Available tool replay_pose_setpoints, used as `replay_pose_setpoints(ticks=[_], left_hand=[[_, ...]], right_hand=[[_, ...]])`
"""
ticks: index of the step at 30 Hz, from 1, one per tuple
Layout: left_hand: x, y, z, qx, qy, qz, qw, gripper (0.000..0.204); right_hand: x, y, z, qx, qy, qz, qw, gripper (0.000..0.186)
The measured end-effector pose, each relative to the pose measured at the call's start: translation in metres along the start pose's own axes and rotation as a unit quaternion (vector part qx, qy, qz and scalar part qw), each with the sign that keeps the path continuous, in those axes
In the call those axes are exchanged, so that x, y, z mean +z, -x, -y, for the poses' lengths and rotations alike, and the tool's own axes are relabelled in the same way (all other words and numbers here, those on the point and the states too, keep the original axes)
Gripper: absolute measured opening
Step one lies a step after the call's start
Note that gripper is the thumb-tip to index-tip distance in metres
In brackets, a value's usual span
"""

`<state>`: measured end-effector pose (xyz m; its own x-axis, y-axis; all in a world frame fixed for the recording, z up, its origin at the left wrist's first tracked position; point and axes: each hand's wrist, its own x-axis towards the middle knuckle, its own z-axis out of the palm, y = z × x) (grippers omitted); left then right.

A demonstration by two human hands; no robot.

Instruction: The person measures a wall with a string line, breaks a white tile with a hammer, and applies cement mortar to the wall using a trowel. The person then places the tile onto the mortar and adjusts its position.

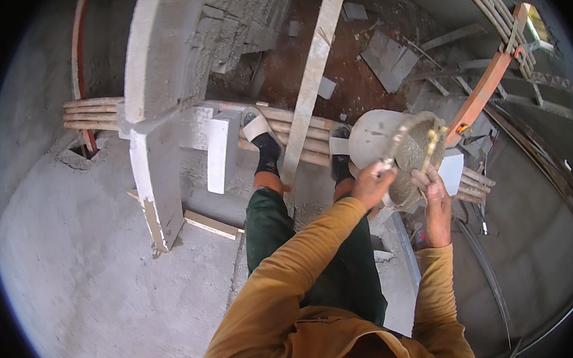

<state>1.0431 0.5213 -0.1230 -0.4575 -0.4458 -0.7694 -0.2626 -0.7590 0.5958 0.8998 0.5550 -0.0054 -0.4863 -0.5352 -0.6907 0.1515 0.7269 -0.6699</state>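
Observation:
A white bucket (371,138) of wet grey mortar hangs tilted in front of me, right of centre. My left hand (373,184) grips its metal handle (401,135) near the bucket's near rim. My right hand (433,191) holds the rim on the other side, fingers smeared with mortar. Both arms are in mustard-yellow sleeves. Below the bucket are my feet in white sandals (257,126) and black socks, standing on a bundle of pale pipes (94,111).
A long pale wooden plank (312,75) runs upright between my feet. To the left rises a grey block wall (160,53) with white blocks (222,150). An orange metal bar (482,92) leans at upper right. Rubble and reddish ground lie below.

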Motion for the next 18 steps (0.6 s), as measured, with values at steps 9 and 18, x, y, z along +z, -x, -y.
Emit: replay_pose_setpoints(ticks=[9, 18], left_hand=[[0.070, -0.036, 0.076, -0.042, -0.214, 0.181, 0.959, 0.050], [-0.114, -0.054, 0.140, -0.067, -0.295, -0.151, 0.941, 0.055]], right_hand=[[-0.071, 0.017, -0.105, 0.131, -0.091, -0.343, 0.926, 0.032], [-0.115, -0.016, -0.339, 0.209, -0.019, -0.354, 0.912, 0.040]])
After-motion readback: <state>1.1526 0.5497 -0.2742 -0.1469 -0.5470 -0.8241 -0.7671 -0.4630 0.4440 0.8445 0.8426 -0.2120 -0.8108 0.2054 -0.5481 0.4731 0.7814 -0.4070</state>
